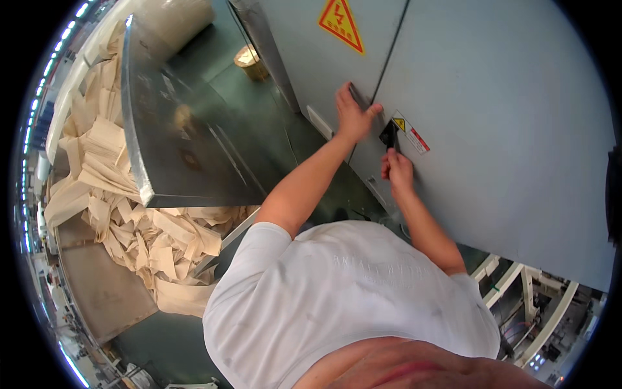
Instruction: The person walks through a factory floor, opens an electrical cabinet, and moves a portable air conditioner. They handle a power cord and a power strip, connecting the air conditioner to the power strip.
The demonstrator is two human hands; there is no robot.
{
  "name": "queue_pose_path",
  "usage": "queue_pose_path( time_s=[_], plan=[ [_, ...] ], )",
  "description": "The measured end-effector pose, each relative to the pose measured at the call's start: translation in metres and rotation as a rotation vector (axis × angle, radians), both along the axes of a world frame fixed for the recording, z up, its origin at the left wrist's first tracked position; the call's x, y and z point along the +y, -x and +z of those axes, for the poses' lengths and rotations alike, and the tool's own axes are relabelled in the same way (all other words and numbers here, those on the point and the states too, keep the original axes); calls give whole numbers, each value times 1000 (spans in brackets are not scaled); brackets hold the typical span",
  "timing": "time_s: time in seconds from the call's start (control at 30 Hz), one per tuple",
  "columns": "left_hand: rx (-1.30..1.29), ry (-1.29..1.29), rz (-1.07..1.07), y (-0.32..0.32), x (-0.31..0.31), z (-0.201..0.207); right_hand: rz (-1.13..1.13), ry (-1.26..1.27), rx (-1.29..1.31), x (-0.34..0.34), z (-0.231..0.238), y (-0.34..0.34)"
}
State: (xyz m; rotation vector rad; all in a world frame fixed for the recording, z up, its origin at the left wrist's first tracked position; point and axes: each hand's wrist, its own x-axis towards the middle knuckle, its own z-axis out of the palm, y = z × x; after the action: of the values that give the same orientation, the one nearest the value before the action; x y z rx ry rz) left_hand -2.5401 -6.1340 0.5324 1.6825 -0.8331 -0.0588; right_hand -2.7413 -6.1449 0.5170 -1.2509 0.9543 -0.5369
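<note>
A grey metal cabinet with two doors stands in front of me. My left hand lies against the left door near the seam, its fingers stretched out and the thumb apart. To the right of the seam, my right hand is closed around the lower end of a black door handle. Part of the handle's grip is hidden by my fingers. A small warning label sits beside the handle, and a larger yellow and red triangular warning sign is higher on the left door.
At left stands a dark metal panel with a bright edge. Behind and below it is a heap of beige paper or fabric strips. A round brown roll sits on the green floor. Cream-coloured machine framing is at lower right.
</note>
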Motion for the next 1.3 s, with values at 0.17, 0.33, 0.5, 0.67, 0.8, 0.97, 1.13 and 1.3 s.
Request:
queue_pose_path(
  time_s=[0.17,0.33,0.5,0.67,0.8,0.97,1.13,1.3],
  plan=[
    [88,11,35,-30,12,6,-60,2,-107,-11,-39,-73],
    [39,-19,-93,-14,63,-22,-285,91,-88,1,-56,-105],
    [207,-351,-432,28,172,-82,-383,-130,-127,10,-30,-114],
    [128,-923,-475,31,334,-158,-268,-59,-222,10,-89,-75],
    [320,-1128,-268,16,448,-241,279,127,259,23,-183,19],
    [195,-1263,-330,56,504,-295,911,622,1222,10,-224,196],
    [427,-1082,46,170,543,-268,1566,893,1238,-71,-267,208],
    [1025,-1034,-422,61,511,-277,790,405,1029,-47,-252,218]
  ],
)
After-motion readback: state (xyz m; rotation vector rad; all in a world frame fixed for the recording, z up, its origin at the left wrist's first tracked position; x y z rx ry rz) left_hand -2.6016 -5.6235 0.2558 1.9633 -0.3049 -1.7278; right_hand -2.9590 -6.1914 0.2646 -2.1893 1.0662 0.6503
